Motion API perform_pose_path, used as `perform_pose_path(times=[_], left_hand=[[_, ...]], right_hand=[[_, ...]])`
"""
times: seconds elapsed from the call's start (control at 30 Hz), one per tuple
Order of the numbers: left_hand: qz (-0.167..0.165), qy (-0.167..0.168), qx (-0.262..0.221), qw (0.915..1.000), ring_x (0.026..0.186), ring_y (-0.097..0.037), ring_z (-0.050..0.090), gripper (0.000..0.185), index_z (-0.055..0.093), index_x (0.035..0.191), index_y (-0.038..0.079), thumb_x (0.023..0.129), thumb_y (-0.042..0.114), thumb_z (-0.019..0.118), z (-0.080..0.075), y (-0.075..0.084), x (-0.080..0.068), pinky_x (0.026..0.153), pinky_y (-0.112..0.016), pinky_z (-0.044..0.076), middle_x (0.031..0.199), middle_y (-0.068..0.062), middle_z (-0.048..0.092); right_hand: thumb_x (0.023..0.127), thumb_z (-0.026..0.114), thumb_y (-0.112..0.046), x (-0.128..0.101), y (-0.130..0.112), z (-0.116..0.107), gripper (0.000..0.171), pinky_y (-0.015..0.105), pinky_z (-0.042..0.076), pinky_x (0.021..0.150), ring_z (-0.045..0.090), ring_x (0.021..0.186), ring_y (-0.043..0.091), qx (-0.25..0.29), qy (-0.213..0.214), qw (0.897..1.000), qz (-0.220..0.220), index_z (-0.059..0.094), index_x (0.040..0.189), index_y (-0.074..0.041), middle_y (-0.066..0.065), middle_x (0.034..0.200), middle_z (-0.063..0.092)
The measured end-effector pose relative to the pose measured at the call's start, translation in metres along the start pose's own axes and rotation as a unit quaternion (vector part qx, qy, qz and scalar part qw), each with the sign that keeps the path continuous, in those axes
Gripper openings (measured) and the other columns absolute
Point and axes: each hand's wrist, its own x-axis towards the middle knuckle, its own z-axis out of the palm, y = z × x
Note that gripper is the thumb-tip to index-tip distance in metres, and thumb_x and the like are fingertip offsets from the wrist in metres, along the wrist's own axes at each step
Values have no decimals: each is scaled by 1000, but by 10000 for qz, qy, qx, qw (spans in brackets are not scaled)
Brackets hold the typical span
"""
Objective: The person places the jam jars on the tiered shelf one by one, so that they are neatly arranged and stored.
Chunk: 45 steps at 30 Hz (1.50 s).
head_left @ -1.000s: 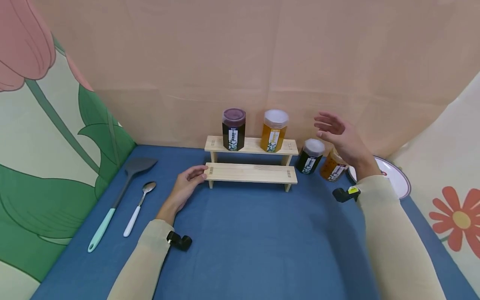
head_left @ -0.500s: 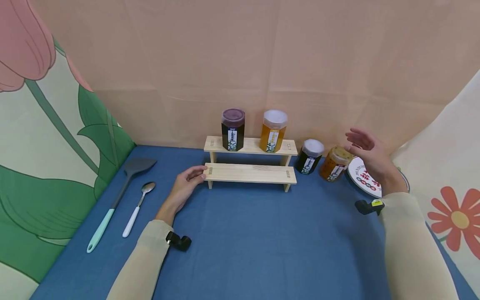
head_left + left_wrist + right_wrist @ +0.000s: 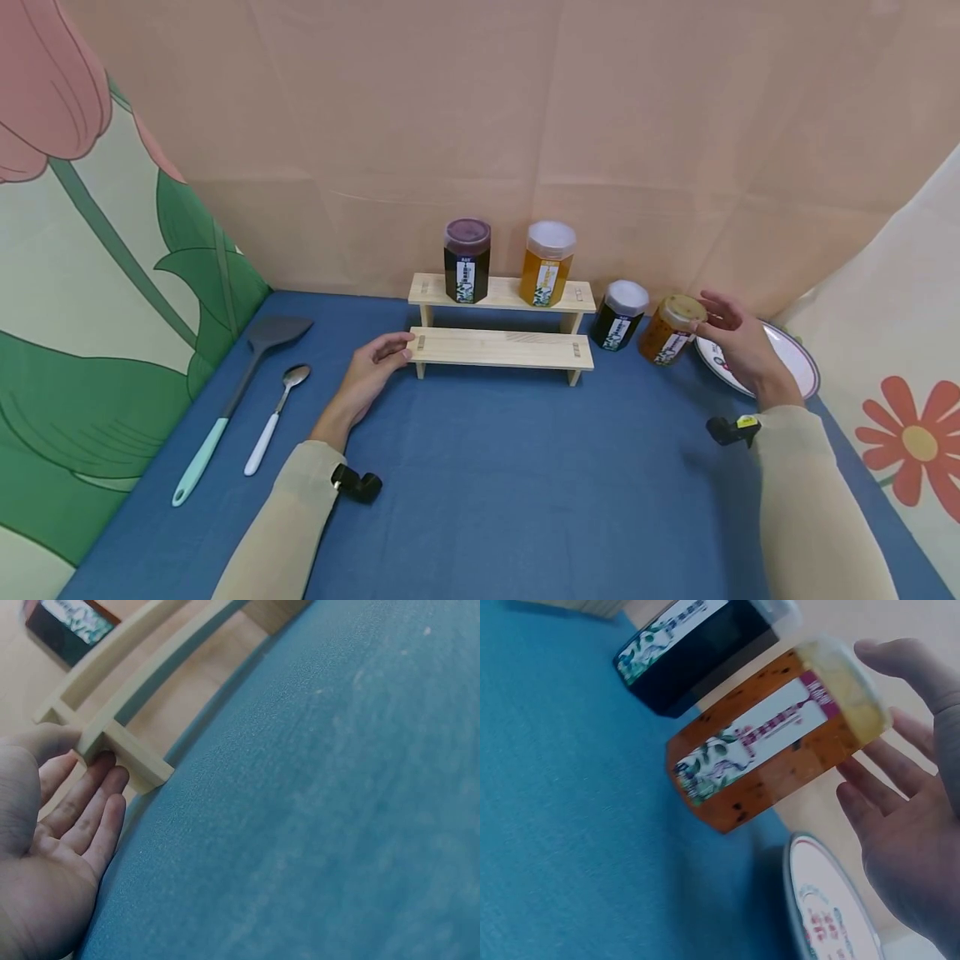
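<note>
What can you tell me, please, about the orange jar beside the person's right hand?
The orange jar is clear, filled with orange contents flecked with dark specks, under a pale yellowish lid. A white label with leaf print and a magenta band runs down its side. It stands on the blue cloth, between the dark jar and the plate. The right hand, fingers spread, is at its lid; contact is unclear.

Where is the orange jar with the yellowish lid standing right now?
In the head view, the orange jar stands right of the white-lidded dark jar, beside the plate, at the right hand.

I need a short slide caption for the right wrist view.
Right hand open beside the orange jar, near a dark jar and plate.
</note>
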Motion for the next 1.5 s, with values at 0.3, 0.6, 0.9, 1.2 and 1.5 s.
perform_pose_path(times=[0.3,0.6,0.9,1.2,1.5], left_hand=[[-24,-13,-41,10000,128,-26,56,37,62,139,17,104,27,65,0,0,1,114,-47,46,142,-12,59],[-14,-58,-74,10000,127,-25,56,37,62,139,17,103,27,65,-2,-1,2,114,-47,47,142,-11,59],[-5,-17,-117,9999,127,-24,57,38,62,139,16,103,26,66,-2,1,1,112,-44,49,143,-11,59],[-8,-17,-110,9999,125,-23,57,36,63,138,17,103,26,65,0,-1,0,111,-43,49,141,-10,59],[21,-33,-123,9999,124,-23,57,37,63,138,18,103,28,66,-2,-1,-2,112,-45,48,139,-10,60]], right_hand=[[100,69,-30,3,10,10,79,60,5,131,22,150,30,6,75,10000,42,24,165,-32,4,170,21],[100,70,-20,9,19,16,82,50,4,133,29,143,17,615,78,9981,52,22,166,-28,-18,140,44],[96,74,-35,11,24,19,84,46,20,132,34,140,14,52,515,9986,107,27,164,-32,-19,140,45],[94,77,-24,3,24,22,81,23,33,123,39,134,11,679,767,9947,12,34,162,-27,-20,132,50],[94,78,-25,-8,3,24,79,36,19,132,38,132,8,807,916,9925,2,35,161,-29,-20,133,48]])
